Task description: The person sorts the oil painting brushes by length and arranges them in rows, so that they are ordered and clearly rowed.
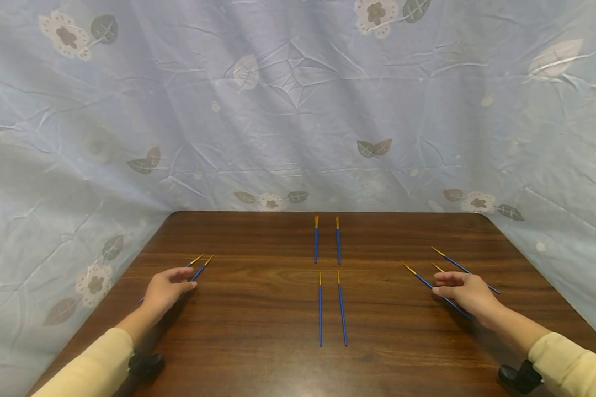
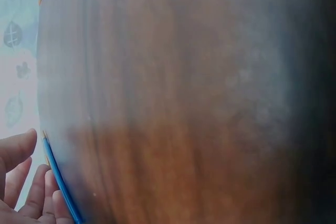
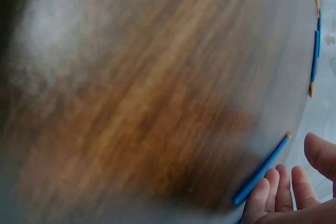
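In the head view, my left hand [image 1: 168,289] is over two slim blue paintbrushes at the table's left. One paintbrush [image 1: 202,268] shows past the thumb; another paintbrush [image 1: 195,260] is partly covered by the fingers. The left wrist view has the thumb apart from the fingers [image 2: 37,195], a blue brush [image 2: 62,184] beside them. My right hand [image 1: 469,295] hovers over three paintbrushes at the right: a near brush [image 1: 422,279], a far brush [image 1: 459,265], and a middle brush [image 1: 438,268] mostly hidden. Its thumb [image 3: 321,155] also stands away from the fingers, a brush [image 3: 262,169] lying alongside.
Between the hands, two flat-tipped brushes [image 1: 315,240] [image 1: 338,241] lie toward the back of the brown wooden table [image 1: 258,331]. Nearer are two thin brushes [image 1: 320,309] [image 1: 342,309]. A pale floral cloth [image 1: 298,121] hangs behind the table and along its sides.
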Demonstrator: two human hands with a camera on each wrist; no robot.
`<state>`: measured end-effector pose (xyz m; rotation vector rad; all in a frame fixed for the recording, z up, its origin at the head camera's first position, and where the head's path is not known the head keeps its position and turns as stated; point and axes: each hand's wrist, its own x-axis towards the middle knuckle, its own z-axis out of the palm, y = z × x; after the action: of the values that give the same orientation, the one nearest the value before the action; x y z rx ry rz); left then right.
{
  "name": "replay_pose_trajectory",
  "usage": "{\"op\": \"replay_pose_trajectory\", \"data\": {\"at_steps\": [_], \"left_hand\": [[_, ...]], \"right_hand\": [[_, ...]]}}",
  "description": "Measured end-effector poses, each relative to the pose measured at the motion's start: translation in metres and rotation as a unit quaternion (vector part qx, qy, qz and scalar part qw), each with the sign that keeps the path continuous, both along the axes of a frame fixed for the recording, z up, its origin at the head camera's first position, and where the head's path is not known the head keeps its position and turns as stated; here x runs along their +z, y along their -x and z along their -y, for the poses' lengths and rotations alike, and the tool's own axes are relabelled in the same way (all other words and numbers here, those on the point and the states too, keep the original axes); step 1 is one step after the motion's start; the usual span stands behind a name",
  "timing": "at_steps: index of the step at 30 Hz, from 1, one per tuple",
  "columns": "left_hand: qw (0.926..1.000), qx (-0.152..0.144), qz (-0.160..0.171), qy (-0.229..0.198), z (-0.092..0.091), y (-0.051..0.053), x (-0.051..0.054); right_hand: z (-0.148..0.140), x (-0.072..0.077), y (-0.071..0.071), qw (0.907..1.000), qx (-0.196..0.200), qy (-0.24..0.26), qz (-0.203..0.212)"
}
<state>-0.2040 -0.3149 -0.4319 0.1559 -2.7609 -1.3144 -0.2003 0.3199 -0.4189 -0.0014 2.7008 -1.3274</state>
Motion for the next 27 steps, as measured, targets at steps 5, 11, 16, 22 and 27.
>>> {"op": "replay_pose_trajectory", "data": {"at_steps": [5, 11, 16, 22, 27], "left_hand": [[0.9998, 0.011, -0.003, -0.016, -0.0013, 0.0004, -0.0009], [0.9997, 0.022, -0.014, 0.002, -0.0009, 0.0023, -0.0015], [0.9993, 0.031, -0.014, 0.012, -0.002, 0.0032, -0.0014], [0.9986, 0.042, -0.016, 0.027, -0.0037, 0.0031, -0.0003], [0.9974, 0.056, -0.022, 0.041, -0.0045, 0.0034, -0.0022]], "right_hand": [[0.0019, -0.0046, 0.0004, 1.0, 0.006, 0.005, -0.001], [0.0056, -0.0069, -0.0004, 0.9999, -0.004, 0.013, -0.005], [0.0076, -0.0064, 0.0005, 0.9997, -0.016, 0.018, -0.001], [0.0085, -0.0074, 0.0009, 0.9996, -0.026, 0.006, -0.008], [0.0098, -0.0079, 0.0014, 0.9993, -0.034, 0.004, -0.013]]}}
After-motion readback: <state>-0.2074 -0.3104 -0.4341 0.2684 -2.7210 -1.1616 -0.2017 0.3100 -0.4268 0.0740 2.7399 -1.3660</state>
